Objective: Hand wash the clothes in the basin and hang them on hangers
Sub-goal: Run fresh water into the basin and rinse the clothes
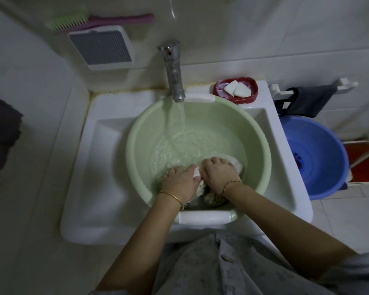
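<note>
Washing step: both hands, left [180,180] and right [218,173], grip the cloth [235,162] at the basin's [136,133] 6 o'clock. Tap [174,71] runs at 12. Next, probably more scrubbing, then wringing.

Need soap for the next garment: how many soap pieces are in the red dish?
2: both white soap pieces lie side by side in the red dish right of the tap, left piece, right piece. None hidden, seemingly.

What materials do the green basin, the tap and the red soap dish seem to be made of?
Green basin: probably plastic, smooth and matte, with white moulded handles.
Tap: metal, likely chromed; shiny, though dulled by spots.
Red soap dish: apparently glossy plastic.
</note>
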Motion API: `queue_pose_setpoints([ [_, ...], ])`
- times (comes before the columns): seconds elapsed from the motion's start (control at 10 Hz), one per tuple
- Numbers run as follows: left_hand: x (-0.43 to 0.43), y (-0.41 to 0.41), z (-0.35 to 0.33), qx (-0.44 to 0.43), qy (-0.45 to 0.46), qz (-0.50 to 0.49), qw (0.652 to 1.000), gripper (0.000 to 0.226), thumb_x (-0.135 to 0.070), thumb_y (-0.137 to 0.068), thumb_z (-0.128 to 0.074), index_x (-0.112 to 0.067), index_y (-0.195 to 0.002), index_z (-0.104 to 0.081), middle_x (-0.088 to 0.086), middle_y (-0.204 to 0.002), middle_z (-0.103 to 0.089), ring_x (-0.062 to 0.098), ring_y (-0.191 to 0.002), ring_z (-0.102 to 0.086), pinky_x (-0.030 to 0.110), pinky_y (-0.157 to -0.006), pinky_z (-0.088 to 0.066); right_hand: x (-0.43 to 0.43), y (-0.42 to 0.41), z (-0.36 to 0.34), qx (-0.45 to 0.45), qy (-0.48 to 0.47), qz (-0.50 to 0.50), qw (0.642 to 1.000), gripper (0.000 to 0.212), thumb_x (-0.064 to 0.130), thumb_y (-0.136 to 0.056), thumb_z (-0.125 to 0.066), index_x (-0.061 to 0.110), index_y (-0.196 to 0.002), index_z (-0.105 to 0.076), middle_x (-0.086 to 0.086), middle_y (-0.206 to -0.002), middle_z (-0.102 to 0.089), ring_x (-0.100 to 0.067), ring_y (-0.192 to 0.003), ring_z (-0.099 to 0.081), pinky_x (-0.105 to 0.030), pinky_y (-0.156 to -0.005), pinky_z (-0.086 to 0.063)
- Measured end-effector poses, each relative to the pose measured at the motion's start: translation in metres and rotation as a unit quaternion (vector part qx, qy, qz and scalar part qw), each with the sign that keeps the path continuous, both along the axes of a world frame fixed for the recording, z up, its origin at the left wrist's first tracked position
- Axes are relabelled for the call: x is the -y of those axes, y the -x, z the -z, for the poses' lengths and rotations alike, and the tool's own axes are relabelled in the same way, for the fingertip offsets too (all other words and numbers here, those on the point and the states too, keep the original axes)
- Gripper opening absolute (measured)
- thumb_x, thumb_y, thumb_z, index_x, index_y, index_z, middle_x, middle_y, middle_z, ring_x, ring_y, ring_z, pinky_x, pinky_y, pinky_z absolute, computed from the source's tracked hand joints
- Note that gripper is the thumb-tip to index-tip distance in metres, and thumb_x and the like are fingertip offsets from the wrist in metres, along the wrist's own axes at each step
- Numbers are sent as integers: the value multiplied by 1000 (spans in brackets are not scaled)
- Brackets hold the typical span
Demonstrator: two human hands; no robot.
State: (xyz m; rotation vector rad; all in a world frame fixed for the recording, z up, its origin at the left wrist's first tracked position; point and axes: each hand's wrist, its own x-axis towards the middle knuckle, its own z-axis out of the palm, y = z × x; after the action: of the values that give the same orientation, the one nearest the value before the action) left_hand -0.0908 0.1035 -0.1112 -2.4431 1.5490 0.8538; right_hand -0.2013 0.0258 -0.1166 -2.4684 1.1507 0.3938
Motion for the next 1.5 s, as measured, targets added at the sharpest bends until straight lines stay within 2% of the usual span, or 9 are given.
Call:
queue_pose_setpoints([
  [1.5,1,1,-2,-2,-8,-6,1000,51,-46,-99,-28,-30,-147,-25,15,-144,-37,33,-131,-33,43,-107,-26,-1,2,-2,7,-10,8,1000,42,39,-101,-28,13,-127,-48,-12,-127,-52,-31,-118,-46,-43,-103,-34],
])
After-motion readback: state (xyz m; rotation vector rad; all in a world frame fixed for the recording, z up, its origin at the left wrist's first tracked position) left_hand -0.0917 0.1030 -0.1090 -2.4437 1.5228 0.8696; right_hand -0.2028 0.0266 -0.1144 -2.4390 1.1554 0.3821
